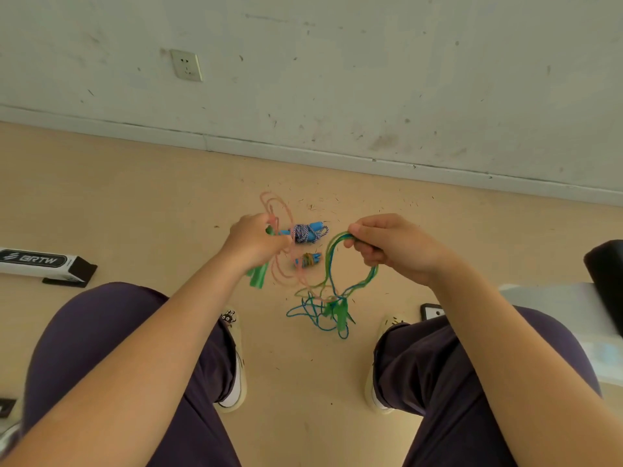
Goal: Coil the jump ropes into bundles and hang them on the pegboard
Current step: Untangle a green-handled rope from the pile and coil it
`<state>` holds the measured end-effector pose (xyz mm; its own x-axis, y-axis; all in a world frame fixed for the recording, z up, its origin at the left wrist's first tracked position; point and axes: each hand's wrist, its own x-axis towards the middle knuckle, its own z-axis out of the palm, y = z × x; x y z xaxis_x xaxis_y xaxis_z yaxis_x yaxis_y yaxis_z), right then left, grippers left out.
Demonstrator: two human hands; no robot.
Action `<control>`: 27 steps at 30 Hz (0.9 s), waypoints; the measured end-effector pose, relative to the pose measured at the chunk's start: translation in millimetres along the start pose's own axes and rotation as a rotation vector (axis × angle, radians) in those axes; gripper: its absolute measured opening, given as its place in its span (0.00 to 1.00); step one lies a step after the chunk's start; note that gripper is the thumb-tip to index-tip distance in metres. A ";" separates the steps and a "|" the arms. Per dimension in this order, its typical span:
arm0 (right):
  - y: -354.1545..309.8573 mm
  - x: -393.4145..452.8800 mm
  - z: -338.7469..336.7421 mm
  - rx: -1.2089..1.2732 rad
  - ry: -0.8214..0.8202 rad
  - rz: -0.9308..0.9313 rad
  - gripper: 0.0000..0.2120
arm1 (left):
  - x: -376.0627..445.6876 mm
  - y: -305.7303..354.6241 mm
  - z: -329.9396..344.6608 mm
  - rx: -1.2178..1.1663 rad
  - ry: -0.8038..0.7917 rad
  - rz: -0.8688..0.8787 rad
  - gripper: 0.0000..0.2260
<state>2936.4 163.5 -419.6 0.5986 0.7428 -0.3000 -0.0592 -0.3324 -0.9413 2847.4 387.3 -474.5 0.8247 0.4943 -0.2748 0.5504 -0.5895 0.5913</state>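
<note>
My left hand (257,242) grips a green handle (257,279) of the green-and-blue jump rope; the handle sticks out below the fist. My right hand (387,246) holds several loops of that green-and-blue rope (332,261), which hang down to a tangle and the second green handle (338,313) on the floor. A pink rope (279,210) lies loosely looped on the floor behind my left hand. Two coiled bundles rest on the floor between my hands: a blue-and-white rope with blue handles (308,232) and a smaller bundle with blue handles (308,259). No pegboard is visible.
I sit with both knees apart, feet in light shoes (232,365) on a beige floor. A white-and-black box marked BRTW (43,264) lies at left. A dark object (606,281) and a pale surface stand at right. A white wall with a socket (186,65) is ahead.
</note>
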 end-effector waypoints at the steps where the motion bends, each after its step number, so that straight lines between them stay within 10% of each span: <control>1: -2.1 0.3 2.8 -0.004 -0.022 -0.007 0.13 | -1.8 2.9 0.1 0.061 0.033 0.033 0.25; 6: -10.7 2.5 15.9 0.092 -0.063 -0.124 0.11 | -16.5 22.2 12.6 -0.359 -0.318 0.191 0.09; 10: -10.8 5.2 11.3 0.241 0.019 -0.141 0.11 | -25.2 22.0 11.5 -0.653 -0.684 0.187 0.22; 21: 23.6 23.5 -17.0 -0.017 0.518 -0.037 0.12 | -9.4 -2.5 20.3 0.072 -0.469 0.180 0.12; 27: 39.4 59.0 1.6 -0.132 0.374 0.095 0.10 | 6.7 -2.7 46.6 -0.303 -0.340 0.016 0.13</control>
<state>2968.1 195.2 -474.7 0.8461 0.4507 -0.2845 -0.0395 -0.4793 -0.8768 2857.5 362.5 -513.3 0.8568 0.2188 -0.4670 0.5157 -0.3570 0.7788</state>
